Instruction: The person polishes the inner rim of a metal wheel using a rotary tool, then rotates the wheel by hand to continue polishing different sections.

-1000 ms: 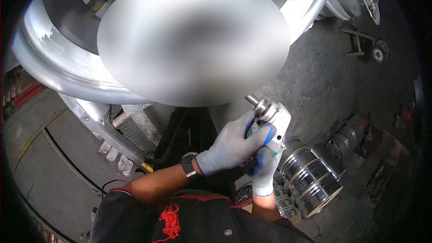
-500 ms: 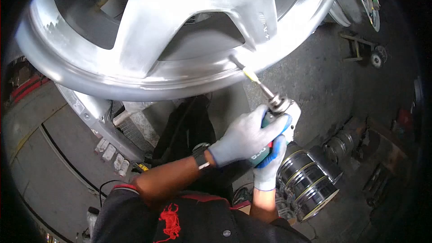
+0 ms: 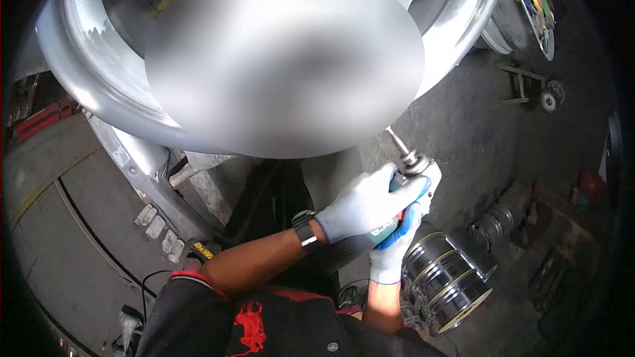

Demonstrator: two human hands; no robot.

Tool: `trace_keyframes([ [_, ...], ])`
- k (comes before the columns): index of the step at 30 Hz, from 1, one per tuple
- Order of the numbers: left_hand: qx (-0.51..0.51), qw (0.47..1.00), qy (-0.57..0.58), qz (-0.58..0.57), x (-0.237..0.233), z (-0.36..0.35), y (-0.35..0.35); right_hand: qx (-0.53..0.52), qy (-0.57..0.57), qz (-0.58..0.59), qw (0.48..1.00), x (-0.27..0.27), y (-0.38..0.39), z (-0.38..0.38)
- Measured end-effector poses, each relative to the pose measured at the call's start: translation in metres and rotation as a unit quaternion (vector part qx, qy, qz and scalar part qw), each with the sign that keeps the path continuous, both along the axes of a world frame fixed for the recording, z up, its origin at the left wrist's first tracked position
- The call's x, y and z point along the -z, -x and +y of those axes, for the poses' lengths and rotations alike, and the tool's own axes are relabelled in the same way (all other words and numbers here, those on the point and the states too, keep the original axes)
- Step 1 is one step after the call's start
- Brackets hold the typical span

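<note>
A large silver wheel (image 3: 99,86) fills the upper part of the view, its middle hidden by a blurred oval. My left hand (image 3: 354,208), in a white and blue glove, is wrapped round the green body of a power tool (image 3: 383,230). Lower down, my right hand (image 3: 389,261), gloved alike, grips the same tool from the right side. The tool's metal shaft (image 3: 399,143) points up and left toward the wheel; its far end disappears behind the blur, so contact with the rim cannot be seen.
Beneath the wheel at the left is a grey metal stand (image 3: 142,175). Shiny black cylinders (image 3: 446,277) lie at the lower right. Small pale containers (image 3: 156,227) are on the left. A wheeled frame (image 3: 522,86) stands at the right, below a rack of coloured items (image 3: 534,0).
The wheel appears slightly farther right and lower at its left side. A blurred oval now covers its middle and the tool's tip. Both hands still hold the tool, a little lower in view.
</note>
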State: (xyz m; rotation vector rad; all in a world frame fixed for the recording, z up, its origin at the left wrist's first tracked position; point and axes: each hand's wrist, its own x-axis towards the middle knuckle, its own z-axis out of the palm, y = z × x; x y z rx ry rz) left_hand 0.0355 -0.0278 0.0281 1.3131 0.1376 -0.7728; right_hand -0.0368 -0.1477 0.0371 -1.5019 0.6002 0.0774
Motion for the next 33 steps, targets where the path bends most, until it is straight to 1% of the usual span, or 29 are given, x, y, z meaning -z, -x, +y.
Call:
trace_keyframes([
  [2, -0.02, 1.0, -0.008, -0.019, 0.007, 0.004, 0.015, 0.006, -0.002, 0.005, 1.0, -0.003, 0.002, 0.006],
  [3, -0.066, 0.997, 0.025, -0.01, 0.001, 0.009, 0.02, -0.016, -0.025, -0.007, 1.0, -0.005, 0.003, 0.008],
  [4, -0.066, 0.998, 0.023, -0.009, -0.004, 0.011, 0.021, -0.039, -0.048, -0.02, 0.998, -0.007, 0.002, 0.01],
  [5, -0.077, 0.997, 0.016, 0.002, -0.01, 0.011, 0.02, -0.019, -0.062, -0.012, 0.998, -0.013, -0.001, 0.012],
  [6, -0.088, 0.996, 0.01, 0.013, -0.012, 0.011, 0.02, -0.016, -0.061, -0.012, 0.998, -0.016, -0.004, 0.011],
  [8, -0.099, 0.995, 0.019, -0.009, -0.002, 0.001, 0.019, -0.025, -0.035, -0.014, 0.999, -0.021, -0.011, 0.005],
  [10, -0.084, 0.983, 0.071, -0.147, 0.009, -0.006, 0.008, -0.015, 0.028, -0.017, 0.999, -0.017, -0.013, -0.004],
  [11, -0.034, 0.995, 0.076, -0.046, 0.008, -0.01, -0.001, -0.009, 0.039, -0.028, 0.999, -0.014, -0.012, -0.007],
  [12, -0.034, 0.995, 0.076, -0.046, 0.01, -0.01, -0.004, -0.004, 0.05, -0.04, 0.998, -0.011, -0.013, -0.008],
  [14, -0.014, 0.992, 0.112, -0.058, 0.015, -0.01, -0.004, 0.003, 0.051, -0.053, 0.997, -0.005, -0.007, -0.004],
  [16, 0.001, 0.994, 0.089, -0.065, 0.018, -0.003, 0.005, 0.013, 0.049, -0.066, 0.997, -0.004, -0.005, -0.003],
  [18, -0.059, 0.997, 0.052, -0.026, 0.007, 0.003, 0.017, -0.071, 0.125, -0.028, 0.989, -0.007, -0.008, -0.005],
  [19, -0.08, 0.996, 0.048, 0.001, -0.007, 0.008, 0.017, -0.112, 0.164, -0.008, 0.98, -0.009, -0.007, -0.006],
  [20, -0.076, 0.996, 0.046, 0.001, -0.009, 0.008, 0.017, -0.108, 0.162, -0.008, 0.981, -0.009, -0.006, -0.006],
  [22, -0.079, 0.996, 0.031, 0.013, -0.009, 0.004, 0.015, -0.027, -0.007, 0.003, 1.0, -0.009, -0.004, -0.005],
  [23, -0.054, 0.998, 0.012, 0.002, 0.0, -0.001, 0.012, 0.0, -0.039, 0.017, 0.999, -0.009, -0.004, -0.005],
  [24, -0.05, 0.999, 0.011, 0.0, 0.011, -0.002, 0.011, 0.005, -0.04, 0.015, 0.999, -0.007, -0.006, -0.002],
  [25, -0.006, 0.98, -0.041, -0.192, 0.023, -0.002, 0.009, 0.014, -0.026, -0.009, 1.0, -0.004, -0.009, 0.001],
  [26, 0.038, 0.921, -0.092, -0.376, 0.028, -0.004, 0.006, 0.022, -0.014, -0.033, 0.999, -0.004, -0.012, 0.001],
  [27, 0.049, 0.913, -0.114, -0.389, 0.025, 0.0, 0.003, 0.002, 0.001, -0.03, 1.0, -0.001, -0.01, 0.0],
  [28, 0.051, 0.913, -0.119, -0.388, 0.019, 0.005, 0.002, 0.003, -0.004, -0.029, 1.0, 0.0, -0.007, 0.001],
  [29, 0.025, 0.979, -0.041, -0.197, 0.009, 0.011, 0.002, -0.044, -0.014, -0.01, 0.999, 0.0, -0.003, 0.001],
  [30, -0.004, 0.999, 0.038, 0.004, 0.001, 0.016, 0.002, -0.089, -0.022, 0.007, 0.996, 0.0, 0.0, 0.001],
  [31, -0.02, 1.0, 0.012, -0.004, 0.004, 0.019, 0.012, -0.026, -0.064, -0.016, 0.997, 0.002, 0.002, 0.013],
  [32, -0.015, 1.0, 0.009, -0.004, -0.003, 0.024, 0.016, 0.001, -0.09, -0.001, 0.996, 0.004, 0.009, 0.014],
  [33, -0.021, 0.999, -0.03, 0.028, -0.013, 0.03, 0.018, -0.018, -0.131, 0.029, 0.991, -0.001, 0.009, 0.014],
])
